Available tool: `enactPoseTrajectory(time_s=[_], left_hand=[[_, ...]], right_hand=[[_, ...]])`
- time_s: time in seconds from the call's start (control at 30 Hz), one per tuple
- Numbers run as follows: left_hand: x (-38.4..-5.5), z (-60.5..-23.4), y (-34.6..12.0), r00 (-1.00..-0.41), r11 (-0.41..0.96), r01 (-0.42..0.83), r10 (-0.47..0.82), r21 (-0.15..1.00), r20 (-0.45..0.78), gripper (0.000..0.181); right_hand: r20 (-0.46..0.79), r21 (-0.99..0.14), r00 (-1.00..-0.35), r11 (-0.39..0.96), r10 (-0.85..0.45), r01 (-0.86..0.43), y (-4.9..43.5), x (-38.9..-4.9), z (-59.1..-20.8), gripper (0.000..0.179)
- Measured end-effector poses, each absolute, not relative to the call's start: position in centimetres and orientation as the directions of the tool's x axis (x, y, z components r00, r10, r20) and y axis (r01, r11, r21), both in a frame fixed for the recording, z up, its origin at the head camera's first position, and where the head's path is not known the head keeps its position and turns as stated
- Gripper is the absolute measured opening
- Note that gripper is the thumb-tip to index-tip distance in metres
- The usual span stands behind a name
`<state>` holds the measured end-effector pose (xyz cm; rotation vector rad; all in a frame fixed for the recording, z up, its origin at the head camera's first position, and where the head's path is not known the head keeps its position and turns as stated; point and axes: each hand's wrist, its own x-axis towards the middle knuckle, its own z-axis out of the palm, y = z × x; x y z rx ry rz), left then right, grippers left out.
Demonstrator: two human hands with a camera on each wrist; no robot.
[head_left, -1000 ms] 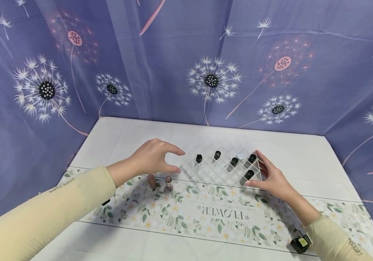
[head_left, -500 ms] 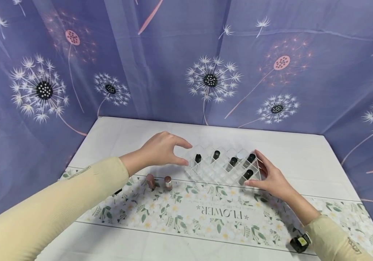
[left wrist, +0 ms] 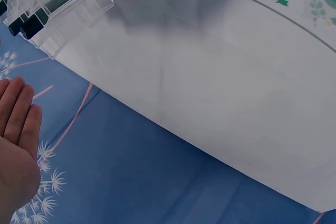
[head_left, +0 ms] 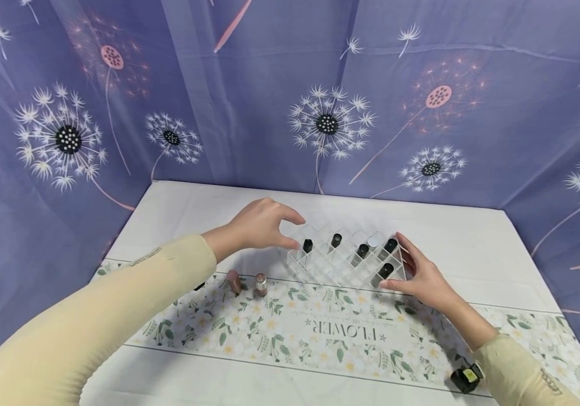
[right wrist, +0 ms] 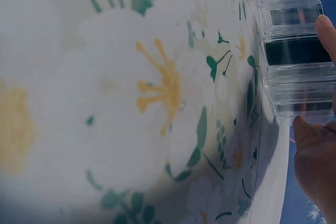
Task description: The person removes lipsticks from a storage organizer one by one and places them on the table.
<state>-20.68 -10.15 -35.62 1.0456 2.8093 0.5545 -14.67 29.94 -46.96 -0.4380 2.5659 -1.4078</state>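
A clear acrylic lipstick organizer (head_left: 330, 273) with diamond-shaped slots stands on the white table. Several black-capped tubes are in it, among them a tube (head_left: 384, 273) near its right end, along with one pale round cap (head_left: 373, 242). My right hand (head_left: 424, 279) grips that end, thumb in front and fingers behind. At the opposite end my left hand (head_left: 264, 225) has its thumb and fingers spread apart, fingertips right at the corner. Fingers of the left hand (left wrist: 18, 145) also show beside the organizer (left wrist: 94, 6) in the left wrist view.
A pinkish-brown tube (head_left: 234, 282) and another with a silver band (head_left: 261, 285) stand on the floral runner (head_left: 341, 347). A small black thing (head_left: 200, 286) is partly hidden by the left sleeve. A black device (head_left: 466, 378) sits by the right sleeve. A dandelion-print curtain (head_left: 259, 113) surrounds the table.
My left hand has moved right and away from me, up to the organizer's left end, its fingers still spread. The right hand and the organizer have stayed in place.
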Motion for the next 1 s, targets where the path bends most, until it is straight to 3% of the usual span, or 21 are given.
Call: enactPoseTrajectory(time_s=[1.0], left_hand=[[-22.1, -37.5, -8.0, -0.729, 0.685, 0.618, 0.683, 0.387, -0.046, 0.047]], right_hand=[[-0.004, -0.848, -0.938, 0.498, -0.345, -0.180, 30.1, -14.8, -47.3, 0.118]])
